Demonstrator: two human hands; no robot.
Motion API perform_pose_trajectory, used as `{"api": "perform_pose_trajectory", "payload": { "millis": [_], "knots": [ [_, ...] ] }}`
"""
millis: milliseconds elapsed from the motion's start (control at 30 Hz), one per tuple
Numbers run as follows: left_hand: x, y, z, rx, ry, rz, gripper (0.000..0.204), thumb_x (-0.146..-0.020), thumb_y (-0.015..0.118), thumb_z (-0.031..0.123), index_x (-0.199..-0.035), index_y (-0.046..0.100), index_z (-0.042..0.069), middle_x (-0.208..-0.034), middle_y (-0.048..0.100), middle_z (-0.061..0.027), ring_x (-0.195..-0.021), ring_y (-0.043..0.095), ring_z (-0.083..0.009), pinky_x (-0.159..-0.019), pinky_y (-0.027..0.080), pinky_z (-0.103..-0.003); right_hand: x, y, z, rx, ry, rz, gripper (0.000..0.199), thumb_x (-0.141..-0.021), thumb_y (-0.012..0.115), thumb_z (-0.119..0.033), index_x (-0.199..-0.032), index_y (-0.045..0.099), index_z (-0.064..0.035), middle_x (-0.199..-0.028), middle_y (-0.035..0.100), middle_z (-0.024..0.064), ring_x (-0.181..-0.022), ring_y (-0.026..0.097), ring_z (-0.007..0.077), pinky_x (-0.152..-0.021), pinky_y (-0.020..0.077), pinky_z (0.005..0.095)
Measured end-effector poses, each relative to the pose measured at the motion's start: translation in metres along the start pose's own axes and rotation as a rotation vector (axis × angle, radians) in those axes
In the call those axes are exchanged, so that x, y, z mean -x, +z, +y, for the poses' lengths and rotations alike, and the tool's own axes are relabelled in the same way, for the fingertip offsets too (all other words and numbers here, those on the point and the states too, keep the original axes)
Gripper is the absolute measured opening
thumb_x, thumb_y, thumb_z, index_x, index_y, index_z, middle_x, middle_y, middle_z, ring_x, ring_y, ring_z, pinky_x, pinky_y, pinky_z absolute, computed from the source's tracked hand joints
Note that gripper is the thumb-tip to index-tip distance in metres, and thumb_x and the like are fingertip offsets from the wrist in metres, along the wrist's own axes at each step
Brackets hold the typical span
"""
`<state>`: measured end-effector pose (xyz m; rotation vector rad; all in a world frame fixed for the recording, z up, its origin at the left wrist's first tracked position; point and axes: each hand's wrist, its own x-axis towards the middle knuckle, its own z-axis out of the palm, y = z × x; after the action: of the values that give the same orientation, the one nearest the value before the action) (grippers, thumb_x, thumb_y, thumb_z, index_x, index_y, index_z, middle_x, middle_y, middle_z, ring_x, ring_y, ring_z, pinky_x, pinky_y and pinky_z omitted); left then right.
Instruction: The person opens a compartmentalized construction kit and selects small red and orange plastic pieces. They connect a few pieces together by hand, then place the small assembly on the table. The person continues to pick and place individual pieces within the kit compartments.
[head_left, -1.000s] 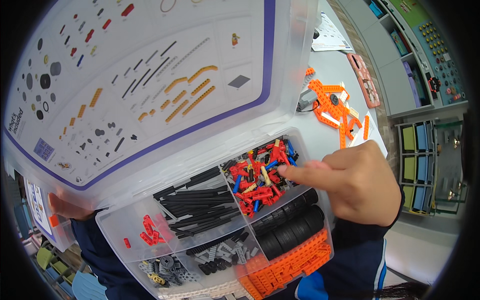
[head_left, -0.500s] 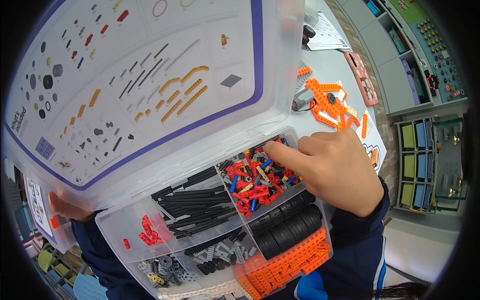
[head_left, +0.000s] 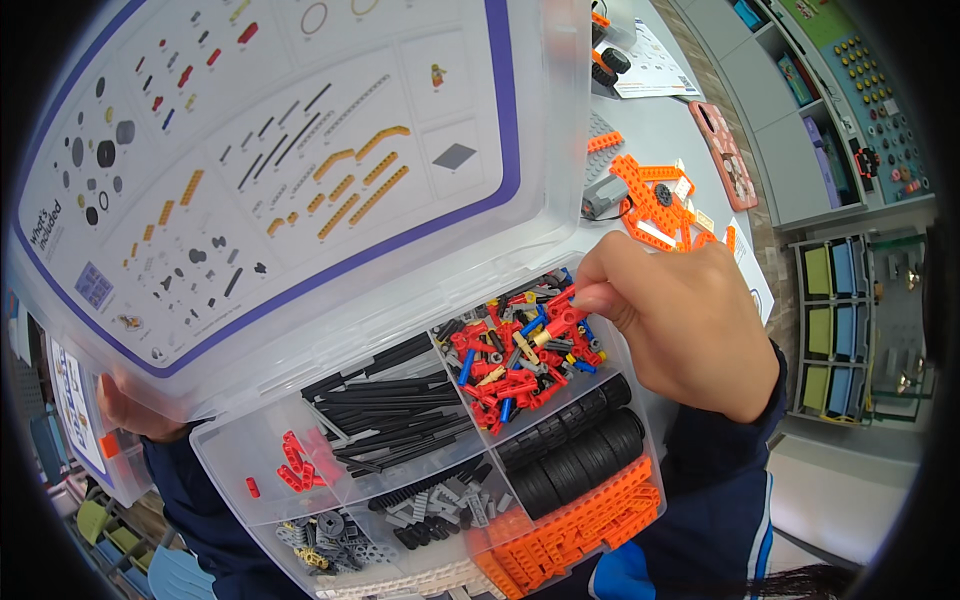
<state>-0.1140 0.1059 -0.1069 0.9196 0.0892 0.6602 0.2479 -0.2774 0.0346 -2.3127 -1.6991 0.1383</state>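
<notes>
A clear plastic sorting case point(head_left: 375, 500) stands in front of me with its lid point(head_left: 420, 265) tilted up. Over the upper right compartment, my right hand point(head_left: 690, 320) pinches a small red connector piece point(head_left: 566, 318) between thumb and fingertips. Beneath it lies a heap of red, blue, tan and black pegs point(head_left: 505, 385). My left hand point(head_left: 145, 412) is at the case's left side, under the lid's lower edge; its fingers are partly hidden. Black axles point(head_left: 405, 410), grey connectors point(head_left: 440, 505), black tyres point(head_left: 580, 465) and orange beams point(head_left: 570, 530) fill other compartments.
Beyond the case, orange beams point(head_left: 650, 205) and a grey motor-like block point(head_left: 603, 197) lie on the white table. A pink patterned phone case point(head_left: 724, 155) is at its right edge, near printed sheets point(head_left: 650, 65). Another case point(head_left: 75, 410) stands at left; shelves with bins point(head_left: 830, 330) are at right.
My right hand has lifted a little from the peg heap, and a red connector piece now shows at its fingertips. The lid has shifted slightly left. My left hand has hardly moved.
</notes>
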Motion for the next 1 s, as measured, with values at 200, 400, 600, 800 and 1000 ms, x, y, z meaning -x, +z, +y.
{"api": "perform_pose_trajectory", "payload": {
  "millis": [200, 400, 600, 800, 1000],
  "knots": [
    [-0.010, 0.023, -0.003, -0.112, -0.032, 0.139, 0.066, -0.099, 0.054, 0.038, -0.147, 0.043, -0.006, -0.138, 0.059, -0.0256, -0.121, 0.063, -0.0371, -0.101, 0.053, -0.048, -0.007, 0.016, 0.008, -0.139, 0.020, 0.095, 0.022, -0.103, 0.059, -0.017, -0.086, 0.055, -0.0040, -0.061, 0.054, 0.0136, -0.051, 0.056, 0.0350, -0.048, 0.0381, 0.0393],
    [-0.039, 0.076, -0.023, -0.133, -0.150, 0.327, 0.054, -0.100, 0.054, 0.033, -0.138, 0.054, -0.006, -0.130, 0.065, -0.0216, -0.114, 0.067, -0.0300, -0.099, 0.053, -0.039, -0.013, 0.030, 0.012, -0.193, -0.013, 0.172, 0.024, -0.105, 0.056, -0.017, -0.086, 0.054, -0.0022, -0.058, 0.048, 0.0148, -0.049, 0.054, 0.0348, -0.047, 0.0361, 0.0387],
    [-0.058, 0.105, -0.029, 0.006, -0.309, 0.307, 0.046, -0.099, 0.060, 0.027, -0.133, 0.057, -0.004, -0.124, 0.067, -0.0196, -0.111, 0.068, -0.0265, -0.097, 0.054, -0.035, -0.015, 0.030, 0.010, -0.201, -0.019, 0.195, 0.021, -0.101, 0.062, -0.019, -0.088, 0.055, -0.0056, -0.056, 0.054, 0.0168, -0.051, 0.058, 0.0389, -0.046, 0.0408, 0.0461],
    [-0.062, 0.111, -0.027, -0.064, -0.313, 0.327, 0.043, -0.101, 0.059, 0.023, -0.133, 0.057, -0.004, -0.126, 0.067, -0.0190, -0.112, 0.068, -0.0260, -0.097, 0.054, -0.036, -0.014, 0.027, 0.005, -0.275, 0.012, 0.191, 0.021, -0.103, 0.060, -0.020, -0.090, 0.056, -0.0047, -0.058, 0.054, 0.0174, -0.052, 0.057, 0.0386, -0.047, 0.0401, 0.0443],
    [-0.065, 0.115, -0.016, -0.628, -0.064, 0.409, 0.055, -0.099, 0.065, 0.030, -0.142, 0.051, -0.003, -0.130, 0.063, -0.0147, -0.124, 0.058, -0.0195, -0.101, 0.048, -0.032, -0.011, 0.024, -0.009, -0.628, 0.096, 0.122, 0.029, -0.108, 0.055, -0.023, -0.089, 0.057, -0.0018, -0.060, 0.045, 0.0044, -0.052, 0.040, 0.0114, -0.049, 0.0329, 0.0284]
  ]
}}
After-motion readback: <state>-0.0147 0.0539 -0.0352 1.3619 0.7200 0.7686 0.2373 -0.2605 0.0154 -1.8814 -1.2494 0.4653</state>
